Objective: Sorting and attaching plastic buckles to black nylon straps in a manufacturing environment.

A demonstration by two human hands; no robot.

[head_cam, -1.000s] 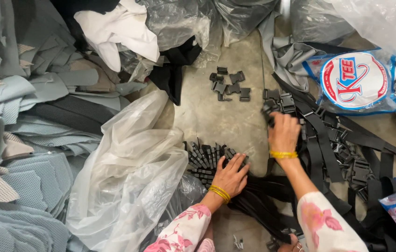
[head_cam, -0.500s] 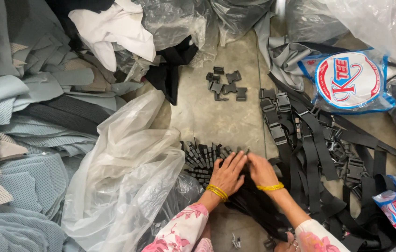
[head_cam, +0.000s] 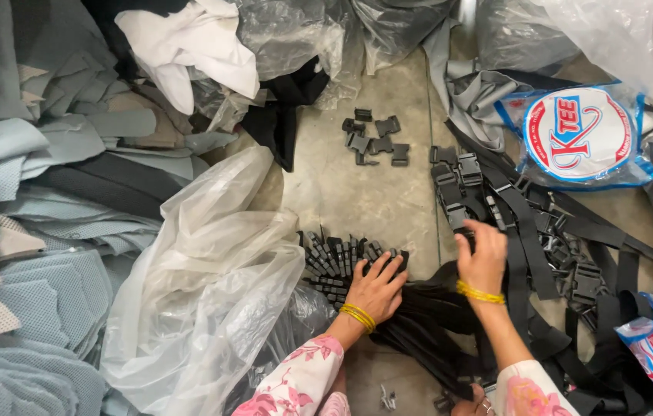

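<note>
At the far left lie stacked grey fabric pieces [head_cam: 41, 254], with a clear plastic bag [head_cam: 211, 285] just to their right on the concrete floor [head_cam: 357, 200]. The left hand [head_cam: 376, 289] lies flat, fingers [head_cam: 392, 270] spread, pressing on a row of black buckles [head_cam: 338, 258] whose ends stick out left of and beyond the fingertips. Farther off sits a small loose buckle cluster [head_cam: 376, 142]. The right hand [head_cam: 483, 258] has its fingers [head_cam: 473, 235] curled around a black strap buckle [head_cam: 457, 217] at the near end of the heap of black straps [head_cam: 542, 246]. A round packet in blue-edged plastic [head_cam: 581, 139] lies far right.
</note>
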